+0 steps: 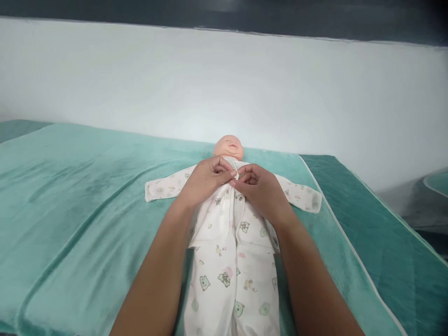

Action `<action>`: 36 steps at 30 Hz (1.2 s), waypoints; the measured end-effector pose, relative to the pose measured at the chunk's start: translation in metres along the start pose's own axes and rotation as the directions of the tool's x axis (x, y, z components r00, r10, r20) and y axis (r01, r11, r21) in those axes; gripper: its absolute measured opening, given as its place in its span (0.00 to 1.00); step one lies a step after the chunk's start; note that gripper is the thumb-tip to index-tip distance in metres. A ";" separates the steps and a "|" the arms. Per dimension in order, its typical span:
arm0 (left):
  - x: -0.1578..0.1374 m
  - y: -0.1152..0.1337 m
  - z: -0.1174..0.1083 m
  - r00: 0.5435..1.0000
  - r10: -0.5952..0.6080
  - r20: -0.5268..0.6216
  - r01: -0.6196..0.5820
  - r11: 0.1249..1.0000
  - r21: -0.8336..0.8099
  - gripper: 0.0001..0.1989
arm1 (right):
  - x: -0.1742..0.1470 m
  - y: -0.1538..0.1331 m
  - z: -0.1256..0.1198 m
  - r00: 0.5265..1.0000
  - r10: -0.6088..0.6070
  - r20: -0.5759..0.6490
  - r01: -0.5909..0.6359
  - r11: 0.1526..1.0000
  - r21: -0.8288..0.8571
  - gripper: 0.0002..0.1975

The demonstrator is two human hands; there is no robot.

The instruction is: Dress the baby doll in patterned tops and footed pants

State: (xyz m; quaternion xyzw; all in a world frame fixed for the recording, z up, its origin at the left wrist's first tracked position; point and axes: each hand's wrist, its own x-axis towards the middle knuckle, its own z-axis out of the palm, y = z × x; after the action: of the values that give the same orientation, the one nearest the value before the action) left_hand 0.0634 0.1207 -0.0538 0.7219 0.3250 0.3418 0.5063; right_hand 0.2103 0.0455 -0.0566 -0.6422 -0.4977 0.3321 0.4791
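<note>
A baby doll lies on its back with its head at the far end. It wears a white baby shirt with small printed animals and matching trousers. Both sleeves stretch out sideways, and no doll hands show at the cuffs. My left hand pinches the shirt's front edge at the chest, just below the neck. Opposite it, my right hand pinches the other front edge, fingertips almost meeting the left ones. Any fastener between them is too small to make out. Below my hands, the front edges hang close together.
A green plush cover with a pale border lies under the doll, over a darker green surface at right. Close behind the head rises a white wall with a dark band above. Another green-covered surface shows at far right.
</note>
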 end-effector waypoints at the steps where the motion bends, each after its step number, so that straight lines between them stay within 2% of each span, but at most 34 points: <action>1: 0.000 0.000 0.000 1.000 -0.006 0.002 0.006 1.000 0.003 0.14 | 0.000 -0.001 0.001 1.000 -0.010 -0.011 0.010 0.999 -0.034 0.11; 7: 0.000 0.001 0.003 0.999 -0.042 -0.012 0.043 0.999 0.004 0.12 | -0.001 -0.001 0.008 0.997 -0.060 -0.039 0.054 0.988 -0.146 0.09; 12: 0.001 -0.002 -0.001 0.999 -0.012 0.042 0.016 0.996 -0.093 0.07 | 0.000 0.002 0.006 0.998 -0.056 -0.017 0.054 0.992 -0.114 0.12; 15: 0.000 -0.001 -0.005 0.998 -0.006 0.062 0.012 0.995 -0.094 0.07 | 0.001 0.005 0.003 0.998 -0.063 -0.001 0.062 0.995 -0.084 0.15; 19: -0.003 0.005 -0.004 0.997 -0.026 0.072 0.025 1.000 0.017 0.07 | 0.003 0.007 -0.002 0.996 -0.056 0.063 0.055 0.998 0.012 0.16; 23: -0.002 0.004 0.001 1.000 -0.017 0.015 0.014 0.988 0.152 0.08 | 0.007 0.012 -0.005 0.991 -0.079 0.111 0.053 0.973 0.223 0.15; 25: 0.001 0.000 0.002 0.999 0.028 -0.020 -0.024 0.977 0.211 0.09 | 0.010 0.015 -0.005 0.993 -0.092 0.080 0.063 0.946 0.318 0.13; 28: 0.006 -0.009 0.004 0.985 0.163 -0.047 -0.141 0.939 0.314 0.14 | 0.012 0.021 -0.001 0.993 -0.111 -0.040 0.118 0.922 0.368 0.09; 30: 0.009 -0.014 0.005 0.969 0.244 -0.027 -0.214 0.892 0.398 0.19 | 0.014 0.026 0.001 0.977 -0.138 -0.161 0.184 0.929 0.322 0.08; 32: 0.011 -0.018 0.005 0.962 0.272 -0.001 -0.239 0.848 0.472 0.21 | 0.017 0.030 0.004 0.947 -0.200 -0.252 0.254 0.946 0.203 0.09; 34: 0.012 -0.021 0.006 0.965 0.262 -0.005 -0.220 0.823 0.523 0.21 | 0.020 0.034 0.005 0.930 -0.276 -0.244 0.299 0.952 0.064 0.10; 36: 0.012 -0.022 0.007 0.971 0.240 -0.020 -0.190 0.813 0.550 0.21 | 0.024 0.038 0.005 0.932 -0.317 -0.173 0.317 0.948 -0.029 0.12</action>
State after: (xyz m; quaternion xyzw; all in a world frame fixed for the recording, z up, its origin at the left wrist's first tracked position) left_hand 0.0728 0.1335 -0.0748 0.8519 0.3472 0.3220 0.2236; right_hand 0.2251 0.0680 -0.0927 -0.5805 -0.5508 0.1923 0.5681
